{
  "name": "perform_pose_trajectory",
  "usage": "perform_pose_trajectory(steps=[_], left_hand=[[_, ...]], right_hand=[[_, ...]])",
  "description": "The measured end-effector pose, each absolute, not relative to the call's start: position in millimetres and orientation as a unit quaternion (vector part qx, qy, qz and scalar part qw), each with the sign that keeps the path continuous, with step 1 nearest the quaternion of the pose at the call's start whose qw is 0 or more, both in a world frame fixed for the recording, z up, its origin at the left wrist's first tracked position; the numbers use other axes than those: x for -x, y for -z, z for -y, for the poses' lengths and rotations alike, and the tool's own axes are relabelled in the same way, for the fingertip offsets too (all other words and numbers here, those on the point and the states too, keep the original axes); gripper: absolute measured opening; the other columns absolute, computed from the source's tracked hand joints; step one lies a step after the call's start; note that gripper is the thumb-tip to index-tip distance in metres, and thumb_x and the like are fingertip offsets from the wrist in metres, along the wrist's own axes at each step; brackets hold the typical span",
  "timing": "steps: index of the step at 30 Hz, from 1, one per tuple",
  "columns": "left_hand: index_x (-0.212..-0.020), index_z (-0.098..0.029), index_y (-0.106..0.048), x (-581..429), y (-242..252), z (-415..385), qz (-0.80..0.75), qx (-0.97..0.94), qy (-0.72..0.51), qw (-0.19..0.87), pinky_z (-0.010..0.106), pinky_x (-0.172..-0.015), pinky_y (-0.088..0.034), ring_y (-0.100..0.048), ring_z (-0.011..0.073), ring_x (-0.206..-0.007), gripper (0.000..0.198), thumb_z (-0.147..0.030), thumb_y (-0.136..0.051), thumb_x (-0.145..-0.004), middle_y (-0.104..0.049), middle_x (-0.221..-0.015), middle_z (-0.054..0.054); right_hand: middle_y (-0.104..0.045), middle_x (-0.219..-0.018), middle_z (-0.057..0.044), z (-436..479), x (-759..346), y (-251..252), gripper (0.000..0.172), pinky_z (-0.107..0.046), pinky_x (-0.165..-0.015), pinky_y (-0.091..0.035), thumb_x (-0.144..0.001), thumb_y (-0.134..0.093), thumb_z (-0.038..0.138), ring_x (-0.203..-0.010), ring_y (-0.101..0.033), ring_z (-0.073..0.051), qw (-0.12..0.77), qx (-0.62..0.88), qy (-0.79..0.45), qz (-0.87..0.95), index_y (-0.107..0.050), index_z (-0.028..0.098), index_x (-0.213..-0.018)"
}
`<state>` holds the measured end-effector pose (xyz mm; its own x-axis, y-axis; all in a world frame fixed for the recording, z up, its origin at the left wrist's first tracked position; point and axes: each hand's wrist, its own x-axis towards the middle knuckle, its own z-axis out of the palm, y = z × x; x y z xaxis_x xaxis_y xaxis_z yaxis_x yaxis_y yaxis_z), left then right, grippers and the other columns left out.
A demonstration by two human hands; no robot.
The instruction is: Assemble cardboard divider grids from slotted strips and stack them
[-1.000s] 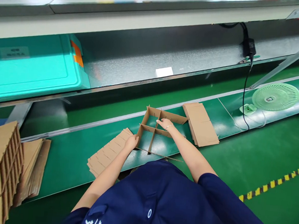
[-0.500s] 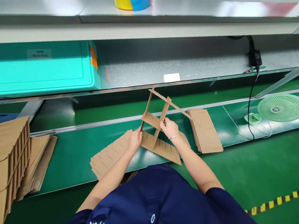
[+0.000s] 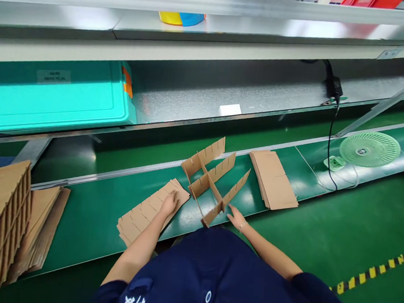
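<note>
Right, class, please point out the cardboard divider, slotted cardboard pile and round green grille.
Cardboard divider [image 3: 199, 185]: head view, on its middle panel.
Slotted cardboard pile [image 3: 148, 212]: head view, on its upper face.
Round green grille [image 3: 370, 150]: head view, ribs beside its hub.

There's just one camera, head-worn, close in on the near side of the green bench [image 3: 94, 213]. It peers forward and down across it.

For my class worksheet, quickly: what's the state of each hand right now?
Left hand: on the slotted cardboard stack; grip cannot be told.
Right hand: open, beside the cardboard divider; contact cannot be told.
</note>
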<state>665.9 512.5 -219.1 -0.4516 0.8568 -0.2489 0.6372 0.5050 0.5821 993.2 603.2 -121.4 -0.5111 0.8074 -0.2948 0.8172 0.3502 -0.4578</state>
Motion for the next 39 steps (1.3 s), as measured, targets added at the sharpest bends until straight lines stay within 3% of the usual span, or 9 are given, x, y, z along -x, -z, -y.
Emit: perform_pose_trajectory(steps=[4,8,11,15,18,24,28,34,39], left_hand=[[-0.132,-0.011,-0.042,-684.4,226.1,-489.3,-0.840,-0.333,-0.334,0.269,0.044,-0.108,-0.030,-0.038,0.0251,-0.129,0.049,-0.035,-0.032,-0.090,-0.044,-0.137,0.016],[-0.144,-0.014,-0.017,-722.9,193.1,-524.3,-0.823,-0.359,-0.397,0.192,0.043,-0.111,-0.024,-0.022,0.0230,-0.137,0.063,-0.042,-0.032,-0.091,-0.023,-0.149,0.014],[-0.146,-0.015,-0.012,-752.2,169.3,-550.0,-0.795,-0.496,-0.331,0.113,0.047,-0.112,-0.017,-0.010,0.0250,-0.140,0.069,-0.039,-0.041,-0.088,-0.012,-0.152,0.013],[-0.143,-0.023,-0.025,-791.5,157.9,-553.4,-0.683,-0.703,-0.175,0.095,0.048,-0.111,-0.019,-0.019,0.0247,-0.138,0.060,-0.036,-0.042,-0.087,-0.027,-0.149,0.006],[-0.140,-0.026,-0.033,-809.6,158.4,-546.8,-0.644,-0.752,-0.096,0.103,0.047,-0.109,-0.024,-0.031,0.0238,-0.134,0.055,-0.039,-0.040,-0.087,-0.037,-0.144,0.004],[-0.141,-0.024,-0.032,-796.5,156.5,-544.0,-0.646,-0.750,-0.055,0.132,0.046,-0.106,-0.028,-0.036,0.0241,-0.131,0.056,-0.042,-0.038,-0.088,-0.041,-0.141,0.005],[-0.140,-0.024,-0.034,-776.7,156.8,-533.3,-0.626,-0.761,-0.043,0.167,0.046,-0.107,-0.028,-0.037,0.0235,-0.130,0.054,-0.042,-0.038,-0.089,-0.042,-0.141,0.005],[-0.138,-0.024,-0.036,-779.2,127.4,-571.7,-0.633,-0.754,-0.112,0.136,0.041,-0.109,-0.026,-0.034,0.0210,-0.132,0.051,-0.039,-0.036,-0.090,-0.037,-0.144,0.004],[-0.138,-0.020,-0.036,-801.5,121.2,-663.9,-0.704,-0.692,-0.132,0.093,0.046,-0.107,-0.028,-0.028,0.0258,-0.134,0.053,-0.033,-0.041,-0.087,-0.028,-0.148,0.006]], right_hand=[[-0.069,-0.091,-0.014,-593.9,-1059.5,161.8,0.044,-0.028,-0.061,-0.050,-0.091,-0.023,0.022,-0.082,-0.067,-0.020,-0.006,-0.582,0.390,-0.713,-0.060,0.018,-0.114],[-0.059,-0.119,-0.016,-647.5,-1085.1,176.7,0.049,-0.032,-0.078,-0.049,-0.093,-0.017,0.028,-0.107,-0.059,-0.021,-0.113,-0.640,0.375,-0.661,-0.041,0.016,-0.133],[-0.040,-0.139,-0.019,-705.1,-1089.3,169.9,0.054,-0.039,-0.098,-0.037,-0.090,-0.026,0.032,-0.128,-0.037,-0.024,-0.142,-0.654,0.248,-0.701,-0.031,0.009,-0.139],[-0.025,-0.145,-0.026,-745.6,-1098.0,166.6,0.075,-0.045,-0.104,-0.026,-0.082,-0.050,0.040,-0.134,-0.022,-0.033,-0.008,-0.715,0.085,-0.694,-0.024,0.002,-0.140],[-0.028,-0.143,-0.027,-738.9,-1104.1,174.1,0.074,-0.043,-0.101,-0.030,-0.082,-0.054,0.035,-0.132,-0.027,-0.032,0.081,-0.721,0.063,-0.685,-0.024,0.002,-0.140],[-0.041,-0.138,-0.020,-711.0,-1115.2,144.3,0.053,-0.034,-0.095,-0.036,-0.089,-0.044,0.027,-0.127,-0.038,-0.026,0.079,-0.684,0.080,-0.721,-0.034,0.008,-0.137],[-0.066,-0.100,-0.017,-714.1,-1133.6,78.1,0.045,-0.035,-0.074,-0.044,-0.095,-0.024,0.027,-0.087,-0.063,-0.025,0.047,-0.738,0.087,-0.667,-0.036,0.015,-0.137],[-0.064,-0.106,-0.015,-732.0,-1127.6,2.0,0.045,-0.032,-0.072,-0.045,-0.092,-0.033,0.031,-0.087,-0.062,-0.025,-0.112,-0.631,0.162,-0.750,-0.036,0.015,-0.134],[-0.066,-0.103,-0.012,-763.6,-1051.3,-8.2,0.046,-0.030,-0.073,-0.045,-0.091,-0.035,0.025,-0.087,-0.063,-0.023,-0.055,-0.581,0.194,-0.789,-0.033,0.015,-0.136]])
